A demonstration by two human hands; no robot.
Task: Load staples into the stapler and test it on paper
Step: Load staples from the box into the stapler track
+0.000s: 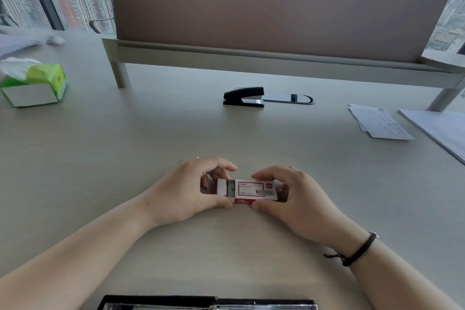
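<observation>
Staple box (pixel 247 191) sits low on the desk (pixel 151 138), near edge, clamped between both hands. Left hand (pixel 191 191) pinches the inner tray, thumb on near side, fingers on far side; right hand (pixel 289 196) grips the red/white sleeve the same way. Tray protrudes from the sleeve toward the left, a strip of staples (pixel 230 189) visible in the gap. Box long axis runs left-right across the view, open end to the left. Judgement: step in hand = opening the box; staples not yet taken out, stapler not yet loaded. Stapler (pixel 243 97) lies well apart, straight ahead of the hands at desk centre, beside the cable slot (pixel 289 98). Its long axis also runs left-right; which end is the nose can't be told for sure at this res. Looks closed, untouched. Both hands approx. equally placed for the reach; right hand slightly nearer in line. Paper sheets (pixel 380 122) lie far right, nearer the right hand. Tissue pack (pixel 32 83) at far left, partition screen (pixel 276 5) behind the stapler.
</observation>
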